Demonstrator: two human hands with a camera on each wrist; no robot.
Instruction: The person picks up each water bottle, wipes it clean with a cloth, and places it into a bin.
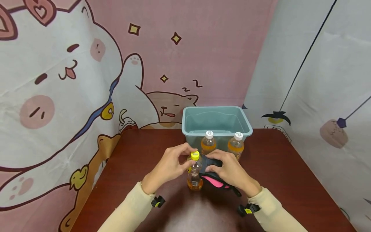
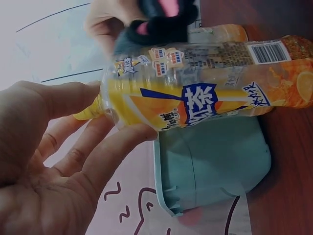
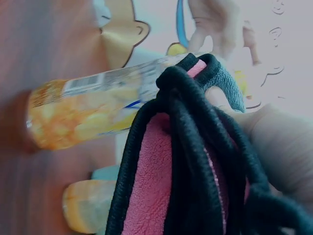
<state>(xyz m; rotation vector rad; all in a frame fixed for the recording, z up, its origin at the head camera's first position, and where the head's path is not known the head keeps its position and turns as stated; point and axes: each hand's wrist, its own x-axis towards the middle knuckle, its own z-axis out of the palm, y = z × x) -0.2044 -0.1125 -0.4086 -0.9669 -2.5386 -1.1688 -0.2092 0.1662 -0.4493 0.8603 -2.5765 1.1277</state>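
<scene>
The bottle is clear, glossy plastic with a slick printed label; its yellow cap looks smooth and opaque, also plastic. The cloth piece is matt: fuzzy pink pile, bordered by rougher dark fabric edging. The tabletop has a smooth, wood-like finish, shiny toward its near edge. At its far edge, the bin is smooth, softly glossy plastic. Behind, the backdrop is matt, creased printed cloth.
</scene>
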